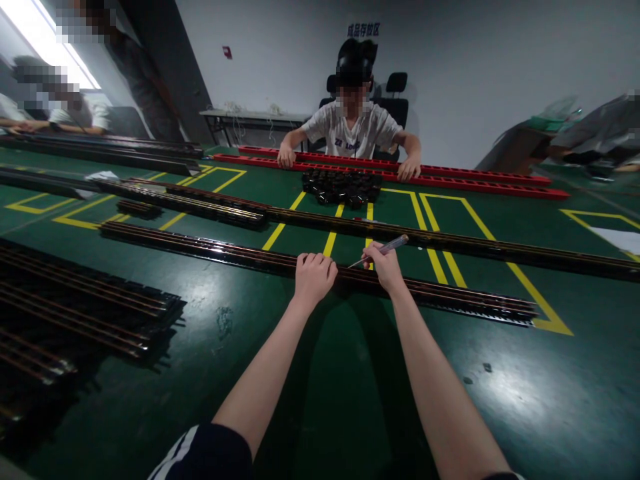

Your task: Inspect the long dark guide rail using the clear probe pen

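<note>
A long black rail [240, 255] with copper-coloured strips along it lies crosswise on the green table in front of me. My left hand [315, 277] is closed over its middle, fingers curled over the far edge. Just to the right, my right hand [384, 265] grips a screwdriver [395, 244] with a greyish, see-through handle. Its thin shaft slants down to the left, the tip at the rail near my left fingers. Whether the tip touches the rail I cannot tell.
Another long black rail [465, 245] runs behind mine. Stacked black rails [90, 300] lie at the left. Across the table [225, 387], a person [356, 127] handles red rails [450, 179] behind a pile of black parts [343, 187]. Other people work at both sides.
</note>
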The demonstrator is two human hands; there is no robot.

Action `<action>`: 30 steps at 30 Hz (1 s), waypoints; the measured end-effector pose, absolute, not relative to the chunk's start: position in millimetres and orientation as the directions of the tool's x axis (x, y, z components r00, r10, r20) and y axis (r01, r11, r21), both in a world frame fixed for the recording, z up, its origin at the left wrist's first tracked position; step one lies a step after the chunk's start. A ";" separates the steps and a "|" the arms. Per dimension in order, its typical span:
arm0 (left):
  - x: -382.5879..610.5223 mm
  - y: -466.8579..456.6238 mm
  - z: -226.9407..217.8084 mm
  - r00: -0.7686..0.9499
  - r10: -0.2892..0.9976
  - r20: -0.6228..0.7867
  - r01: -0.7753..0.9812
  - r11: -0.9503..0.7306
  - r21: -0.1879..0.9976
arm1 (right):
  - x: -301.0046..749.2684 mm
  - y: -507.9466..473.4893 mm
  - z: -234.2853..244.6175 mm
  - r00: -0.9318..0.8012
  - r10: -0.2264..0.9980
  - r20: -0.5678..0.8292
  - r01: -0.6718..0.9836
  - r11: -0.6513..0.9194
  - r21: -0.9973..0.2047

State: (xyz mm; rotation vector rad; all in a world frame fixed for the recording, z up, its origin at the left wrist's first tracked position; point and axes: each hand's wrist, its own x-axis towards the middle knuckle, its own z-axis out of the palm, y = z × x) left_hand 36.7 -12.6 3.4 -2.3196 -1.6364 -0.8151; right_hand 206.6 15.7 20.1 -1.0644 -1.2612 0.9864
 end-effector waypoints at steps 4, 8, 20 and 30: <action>36.2 -12.1 2.8 0.243 0.809 0.535 0.911 -0.380 0.160 | 206.0 15.5 19.3 0.092 0.968 0.233 0.015 0.232 -0.973; 35.9 -11.4 3.3 0.249 0.811 0.529 0.907 -0.387 0.167 | 205.0 12.8 21.9 0.103 0.967 0.233 0.029 0.231 -0.972; 36.2 -11.6 3.4 0.252 0.806 0.536 0.914 -0.380 0.141 | 203.9 12.1 24.1 0.142 0.963 0.228 0.037 0.225 -0.974; 35.8 -11.6 2.9 0.252 0.808 0.532 0.911 -0.383 0.151 | 204.4 11.2 24.0 0.143 0.965 0.220 0.046 0.215 -0.975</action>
